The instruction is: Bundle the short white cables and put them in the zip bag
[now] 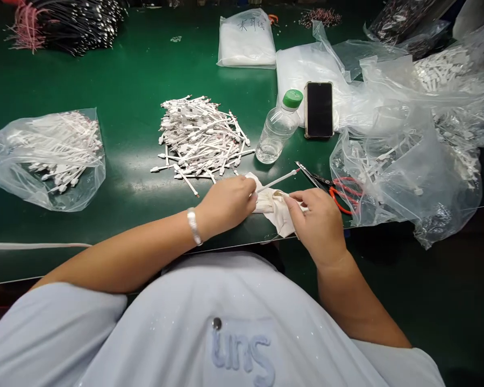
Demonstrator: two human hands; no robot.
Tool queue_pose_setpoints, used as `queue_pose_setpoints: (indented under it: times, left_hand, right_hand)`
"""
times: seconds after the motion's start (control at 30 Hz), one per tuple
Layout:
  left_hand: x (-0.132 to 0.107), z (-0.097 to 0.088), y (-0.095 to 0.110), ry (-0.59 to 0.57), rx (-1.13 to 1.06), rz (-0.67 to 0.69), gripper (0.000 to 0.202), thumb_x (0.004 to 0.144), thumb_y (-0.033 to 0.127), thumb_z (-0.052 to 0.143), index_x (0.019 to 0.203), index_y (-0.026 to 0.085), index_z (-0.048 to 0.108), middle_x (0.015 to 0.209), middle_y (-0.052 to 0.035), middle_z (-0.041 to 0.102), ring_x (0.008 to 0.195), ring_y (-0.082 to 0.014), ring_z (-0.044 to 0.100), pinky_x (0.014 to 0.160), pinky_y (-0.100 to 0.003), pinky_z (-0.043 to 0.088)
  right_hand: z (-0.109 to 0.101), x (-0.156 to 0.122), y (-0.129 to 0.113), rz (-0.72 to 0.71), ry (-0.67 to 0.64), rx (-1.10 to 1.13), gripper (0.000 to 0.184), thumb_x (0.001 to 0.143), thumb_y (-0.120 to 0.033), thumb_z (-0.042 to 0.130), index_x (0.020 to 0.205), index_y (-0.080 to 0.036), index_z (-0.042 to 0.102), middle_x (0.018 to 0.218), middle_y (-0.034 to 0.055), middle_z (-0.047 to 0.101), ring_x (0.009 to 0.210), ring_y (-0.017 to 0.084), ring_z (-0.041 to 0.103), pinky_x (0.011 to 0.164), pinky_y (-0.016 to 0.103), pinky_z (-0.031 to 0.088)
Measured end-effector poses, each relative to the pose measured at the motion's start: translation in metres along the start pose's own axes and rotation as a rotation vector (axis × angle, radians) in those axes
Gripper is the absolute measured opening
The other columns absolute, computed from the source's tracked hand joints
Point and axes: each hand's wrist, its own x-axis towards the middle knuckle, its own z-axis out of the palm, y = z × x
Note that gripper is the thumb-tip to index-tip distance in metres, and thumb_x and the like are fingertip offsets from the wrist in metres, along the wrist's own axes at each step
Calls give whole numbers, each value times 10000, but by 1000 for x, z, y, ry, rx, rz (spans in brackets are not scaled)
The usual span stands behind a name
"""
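Observation:
My left hand (pixel 228 204) is closed near the table's front edge. From its fingertips a short white sleeved wire (pixel 276 180) points up and to the right, with a reddish tip at its far end. Under both hands lies a crumpled off-white cloth (pixel 281 219). My right hand (pixel 320 223) pinches at the cloth's right side, thumb against fingers; its fingertips are partly hidden. Just beyond the hands is a loose pile of white wires with connectors (pixel 201 140). Scissors with red handles (pixel 339 192) lie beyond my right hand, blades towards the wire.
A bottle with a green cap (pixel 274 134) stands behind the cloth, beside a phone (pixel 319 110) on plastic bags. Clear bags of white wires sit at left (pixel 48 158) and right (pixel 411 177). Black wires (pixel 80 27) are bundled at the back left.

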Motion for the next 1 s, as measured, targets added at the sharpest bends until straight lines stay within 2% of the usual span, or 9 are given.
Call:
queue_pose_setpoints:
  times: [0.13,0.27,0.43,0.53,0.63,0.73,0.8,0.87,1.0]
  left_hand:
    - [14,26,-1,-42,29,43,241,941,274,403,1006,126,581,960,-108,645,904,-224,608,711,-308,442]
    - [9,33,-15,-20,20,89,282,960,260,344,974,139,599,945,-101,632,885,-210,593,710,-307,446]
    - [3,28,-22,-16,-80,65,246,941,246,385,985,147,606,932,-95,640,865,-204,591,733,-316,459]
    - [1,17,-18,98,-199,74,239,930,240,415,1060,148,593,974,-101,649,924,-210,593,815,-341,467]
    - [3,1,-7,202,-449,150,304,927,281,454,1191,165,552,1172,-114,624,1120,-211,550,974,-370,423]
    - [9,-10,7,-34,-875,174,439,883,347,541,1285,180,487,1308,-115,563,1198,-205,522,978,-352,429]
    - [13,-14,13,-300,-1182,177,429,842,386,597,1198,156,531,1201,-104,613,1090,-186,575,896,-315,462]
    - [15,-15,15,-479,-1400,148,351,802,416,647,1000,133,580,963,-50,649,862,-124,599,758,-247,467]
    - [13,-19,13,-492,-1533,0,382,727,453,726,727,142,504,635,53,511,544,-40,443,516,-180,331]
  right_hand:
    - [14,1,1,0,-31,-22,268,883,-415,570,927,-175,679,855,98,632,829,244,546,784,371,427]
    - [24,0,6,-9,-116,-29,209,891,-320,556,888,-180,711,844,97,637,828,239,543,798,377,427]
    - [8,1,26,129,118,190,191,871,-328,571,835,-219,723,876,79,651,865,230,590,849,403,454]
    - [-8,-4,29,237,280,331,184,847,-388,605,848,-241,714,917,75,640,932,246,592,896,427,447]
    - [-20,-9,16,357,242,622,214,825,-464,620,866,-261,677,858,46,638,872,229,603,844,411,470]
    - [-28,-9,-3,518,42,869,334,777,-580,616,879,-261,614,795,32,624,758,211,606,717,385,494]
    - [-31,-7,-13,577,-78,951,398,742,-630,615,865,-254,574,777,32,621,735,210,608,672,370,490]
    - [-33,-5,-18,609,-157,1016,411,731,-637,618,858,-252,548,777,26,626,742,204,610,665,351,486]
    - [-30,-5,-22,681,-281,1233,389,740,-600,638,893,-249,565,823,15,652,822,190,629,743,325,494]
